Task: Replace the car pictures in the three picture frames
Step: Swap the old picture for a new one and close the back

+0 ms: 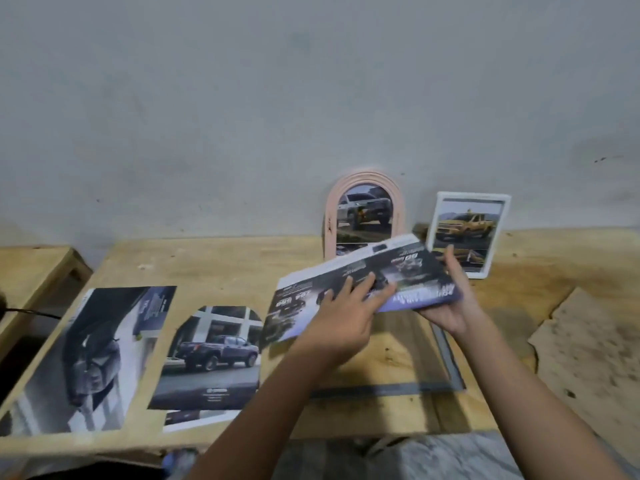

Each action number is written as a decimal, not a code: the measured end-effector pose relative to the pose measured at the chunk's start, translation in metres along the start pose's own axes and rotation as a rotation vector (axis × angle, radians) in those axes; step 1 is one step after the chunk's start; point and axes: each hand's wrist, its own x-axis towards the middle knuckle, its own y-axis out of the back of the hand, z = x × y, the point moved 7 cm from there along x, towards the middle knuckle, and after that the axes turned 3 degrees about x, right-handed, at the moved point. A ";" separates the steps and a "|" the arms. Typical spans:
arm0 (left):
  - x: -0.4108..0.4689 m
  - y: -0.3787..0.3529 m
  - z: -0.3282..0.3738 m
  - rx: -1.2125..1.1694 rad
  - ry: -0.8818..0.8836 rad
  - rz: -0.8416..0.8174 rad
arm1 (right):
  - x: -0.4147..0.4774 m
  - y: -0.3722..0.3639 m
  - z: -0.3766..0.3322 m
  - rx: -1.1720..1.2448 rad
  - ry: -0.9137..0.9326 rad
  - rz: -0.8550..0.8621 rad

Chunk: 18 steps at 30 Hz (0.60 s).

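Observation:
A pink arched frame (364,180) with a silver car picture leans on the wall. Beside it a white rectangular frame (504,216) holds a yellow pickup picture. My right hand (450,303) grips a dark car picture sheet (408,268) by its right end, lifted above the wooden table (225,261). My left hand (346,317) lies on that sheet with fingers spread. Under the sheet a grey rectangular frame (446,348) lies flat. At the left lie an arch-cut blue pickup picture (213,358) and a large dark car print (90,358).
A smaller sheet (188,418) peeks out under the arch-cut picture near the table's front edge. A torn piece of brown cardboard (588,351) lies at the right. A lower wooden bench (27,275) stands at the left, with a black cable (31,311) over it.

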 end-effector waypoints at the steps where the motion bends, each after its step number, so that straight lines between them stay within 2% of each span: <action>1: 0.003 -0.023 0.003 0.033 0.013 -0.036 | -0.003 0.021 0.003 -0.040 -0.051 0.035; 3: 0.009 -0.066 0.011 0.083 -0.001 -0.057 | -0.007 0.060 0.012 -0.194 -0.133 0.119; 6: 0.013 -0.124 0.017 0.064 -0.026 -0.186 | -0.010 0.122 0.027 -0.639 -0.230 0.299; 8: 0.012 -0.154 0.009 0.048 0.032 -0.294 | -0.008 0.152 0.029 -0.892 -0.241 0.414; 10: 0.009 -0.174 -0.008 0.007 0.154 -0.353 | -0.010 0.159 0.025 -1.039 -0.179 0.465; 14: 0.002 -0.189 -0.039 0.019 0.309 -0.359 | -0.009 0.146 0.028 -1.341 0.030 0.431; 18: 0.000 -0.187 -0.052 0.060 0.345 -0.322 | -0.003 0.140 0.053 -1.666 0.102 0.373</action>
